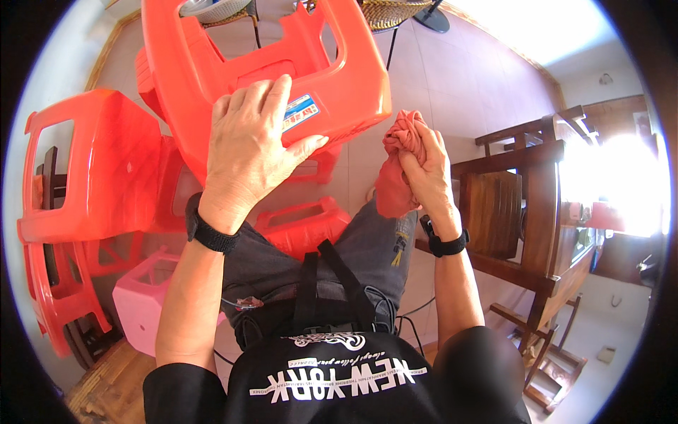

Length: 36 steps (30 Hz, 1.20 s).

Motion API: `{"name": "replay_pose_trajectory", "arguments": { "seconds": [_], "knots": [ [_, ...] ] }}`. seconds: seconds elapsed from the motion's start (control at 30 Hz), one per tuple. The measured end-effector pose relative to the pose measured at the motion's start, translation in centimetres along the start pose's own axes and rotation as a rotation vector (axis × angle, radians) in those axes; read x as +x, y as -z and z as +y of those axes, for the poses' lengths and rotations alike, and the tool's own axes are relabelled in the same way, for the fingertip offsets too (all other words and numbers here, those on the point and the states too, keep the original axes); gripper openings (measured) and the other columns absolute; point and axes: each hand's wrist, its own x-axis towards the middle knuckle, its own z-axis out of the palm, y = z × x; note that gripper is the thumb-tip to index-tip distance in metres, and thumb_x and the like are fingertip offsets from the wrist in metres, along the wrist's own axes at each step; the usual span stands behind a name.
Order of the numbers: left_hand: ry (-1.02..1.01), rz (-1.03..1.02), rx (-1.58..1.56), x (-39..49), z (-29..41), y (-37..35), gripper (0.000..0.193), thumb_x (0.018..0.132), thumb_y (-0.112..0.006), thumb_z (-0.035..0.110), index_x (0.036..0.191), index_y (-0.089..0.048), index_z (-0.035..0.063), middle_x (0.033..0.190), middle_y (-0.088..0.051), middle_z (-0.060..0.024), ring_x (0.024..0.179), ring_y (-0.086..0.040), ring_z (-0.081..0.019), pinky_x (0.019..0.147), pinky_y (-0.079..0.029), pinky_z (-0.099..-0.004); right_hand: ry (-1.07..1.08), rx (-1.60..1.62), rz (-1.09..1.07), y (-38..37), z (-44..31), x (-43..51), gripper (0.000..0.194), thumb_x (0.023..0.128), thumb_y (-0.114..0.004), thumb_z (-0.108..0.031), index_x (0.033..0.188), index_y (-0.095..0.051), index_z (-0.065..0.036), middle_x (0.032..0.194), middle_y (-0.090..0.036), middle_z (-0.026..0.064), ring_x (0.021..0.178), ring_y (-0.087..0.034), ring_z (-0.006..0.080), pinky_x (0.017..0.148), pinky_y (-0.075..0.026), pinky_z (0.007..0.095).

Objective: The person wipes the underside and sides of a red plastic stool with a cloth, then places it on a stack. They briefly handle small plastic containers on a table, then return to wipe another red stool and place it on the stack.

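A large red plastic stool (365, 79) lies tilted in front of me, its openings showing and a blue-and-white label on its surface. My left hand (251, 138) rests on that surface beside the label, fingers spread, thumb pointing right. To the right of the stool, my right hand (426, 164) grips a bunched red cloth (394, 180), which hangs down below the fingers. The cloth and the stool are apart by a small gap. Both wrists wear black straps.
More red plastic stools (111, 169) stand at the left, above a pink plastic stool (140, 302). A red plastic piece (302, 228) is between my legs. Dark wooden furniture (540, 212) stands at the right. Woven chairs (392, 13) are at the top. Black cables run by my waist.
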Motion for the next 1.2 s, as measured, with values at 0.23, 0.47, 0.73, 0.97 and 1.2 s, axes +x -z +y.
{"name": "replay_pose_trajectory", "arguments": {
  "seconds": [0.23, 0.47, 0.73, 0.97, 1.2],
  "knots": [
    [-0.047, 0.056, 0.066, 0.1, 0.1, -0.1, 0.079, 0.073, -0.086, 0.04, 0.134, -0.054, 0.0023, 0.117, -0.061, -0.0098, 0.11, -0.059, -0.028, 0.098, -0.043, -0.0434, 0.104, 0.128, 0.051, 0.6, -3.9, 1.4, 0.052, 0.082, -0.064, -0.004, 0.133, -0.057, -0.001, 0.119, -0.057, 0.0205, 0.109, -0.059, 0.0355, 0.098, -0.047, 0.0402],
    [-0.045, 0.026, 0.063, 0.3, 0.1, -0.1, 0.08, 0.073, -0.087, 0.039, 0.135, -0.054, 0.0013, 0.118, -0.06, -0.0103, 0.108, -0.058, -0.0287, 0.096, -0.043, -0.0438, 0.143, 0.142, 0.073, -1.5, -5.7, 4.3, 0.051, 0.084, -0.068, -0.009, 0.133, -0.058, -0.001, 0.126, -0.058, 0.022, 0.118, -0.058, 0.0365, 0.102, -0.046, 0.0401],
    [-0.055, 0.024, 0.073, 0.1, 0.0, 0.0, 0.08, 0.076, -0.084, 0.045, 0.135, -0.053, 0.0, 0.12, -0.059, -0.0126, 0.108, -0.058, -0.0302, 0.096, -0.043, -0.0446, -0.292, 0.77, -0.03, -1.1, -2.2, 6.3, 0.036, 0.096, -0.064, -0.015, 0.128, -0.063, 0.001, 0.112, -0.069, 0.005, 0.102, -0.063, 0.0106, 0.09, -0.05, 0.0259],
    [-0.055, 0.022, 0.104, 0.2, 0.0, -0.1, 0.08, 0.078, -0.082, 0.047, 0.135, -0.054, -0.0006, 0.121, -0.06, -0.0139, 0.112, -0.058, -0.0313, 0.097, -0.044, -0.0455, -0.556, 1.024, 0.008, -6.9, 4.8, 3.5, 0.036, 0.099, -0.062, -0.022, 0.128, -0.06, -0.002, 0.1, -0.068, 0.0016, 0.064, -0.056, 0.0047, 0.05, -0.044, 0.0205],
    [-0.064, 0.025, 0.103, 0.3, 0.4, -0.1, 0.079, 0.079, -0.081, 0.048, 0.135, -0.054, -0.0007, 0.123, -0.06, -0.0143, 0.114, -0.058, -0.0321, 0.098, -0.044, -0.0464, -0.772, 0.987, 0.052, -11.7, 9.0, 1.0, 0.039, 0.094, -0.062, -0.018, 0.126, -0.059, 0.005, 0.111, -0.066, 0.0108, 0.098, -0.063, 0.0178, 0.084, -0.053, 0.0331]
  ]
}}
